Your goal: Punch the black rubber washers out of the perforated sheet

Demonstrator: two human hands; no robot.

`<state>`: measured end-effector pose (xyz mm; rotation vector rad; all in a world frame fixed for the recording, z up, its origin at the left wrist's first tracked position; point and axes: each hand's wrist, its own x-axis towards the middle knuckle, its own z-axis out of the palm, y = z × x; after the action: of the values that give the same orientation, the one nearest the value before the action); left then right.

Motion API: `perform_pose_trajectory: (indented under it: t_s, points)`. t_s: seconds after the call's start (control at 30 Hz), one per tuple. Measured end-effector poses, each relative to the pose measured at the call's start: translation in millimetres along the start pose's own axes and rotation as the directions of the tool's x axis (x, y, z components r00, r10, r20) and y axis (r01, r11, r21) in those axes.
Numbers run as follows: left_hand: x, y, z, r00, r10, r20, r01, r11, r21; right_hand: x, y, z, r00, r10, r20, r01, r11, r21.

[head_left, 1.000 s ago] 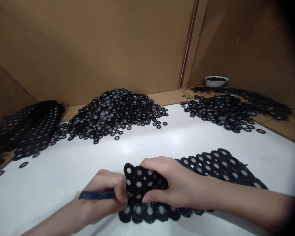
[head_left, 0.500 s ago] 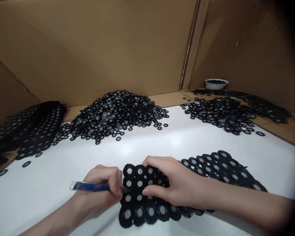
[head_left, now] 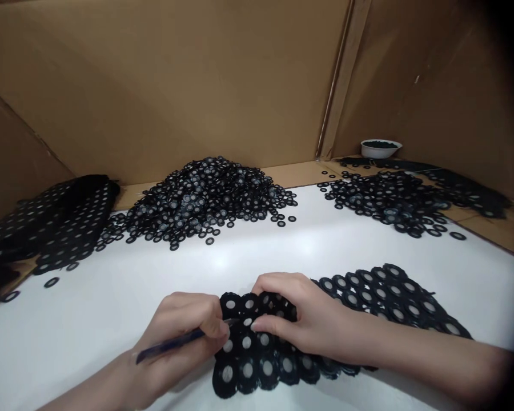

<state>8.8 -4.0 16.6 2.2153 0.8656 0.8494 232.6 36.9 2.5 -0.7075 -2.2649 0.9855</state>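
My left hand (head_left: 180,337) grips a slim blue pen-like tool (head_left: 171,346), and its dark tip reaches over the top of a sheet of joined black rings with pale mesh centres (head_left: 257,365). My right hand (head_left: 302,317) lies across that sheet, with fingers and thumb gripping its middle. The sheet runs under both hands and spreads away to the right in a wider black patch (head_left: 385,297). Part of it is hidden beneath my fingers.
A heap of loose black rings (head_left: 205,208) lies at the back of the white table (head_left: 111,308). Another heap (head_left: 385,200) lies to the right, and stacked black sheets (head_left: 55,228) lie at the left. A white bowl (head_left: 380,148) stands in the far corner against cardboard walls (head_left: 167,85).
The blue tool has tilted, with its tip now rising to the upper right over the sheet. My left hand has moved slightly right, and the view has shifted a little.
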Motion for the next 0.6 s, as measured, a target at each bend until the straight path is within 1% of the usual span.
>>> perform_pose_trajectory:
  t_s: [0.07,0.23,0.3,0.5,0.6]
  points:
    - [1.2,0.0,-0.6,0.999,0.021,0.025,-0.022,0.999,0.045,0.4,-0.3,0.0,1.0,0.007,0.021,-0.007,1.0,-0.008]
    - [4.0,1.6,0.4,0.984,0.082,0.155,-0.098,0.99,0.1,0.7,-1.5,-0.4,0.999,0.011,0.05,-0.007,0.998,-0.065]
    - [4.8,2.2,1.4,0.984,0.066,0.166,-0.083,0.992,0.097,0.3,-1.7,-0.3,0.998,0.001,0.061,0.004,0.997,-0.08]
    - [7.3,4.9,2.3,0.988,-0.051,0.145,0.047,0.998,0.029,-0.2,-0.7,0.8,0.998,-0.003,0.064,0.01,0.993,-0.115]
    - [6.5,1.8,1.7,0.983,-0.059,0.172,0.062,0.998,-0.012,-0.3,-0.1,1.4,0.997,-0.011,0.07,0.02,0.991,-0.129]
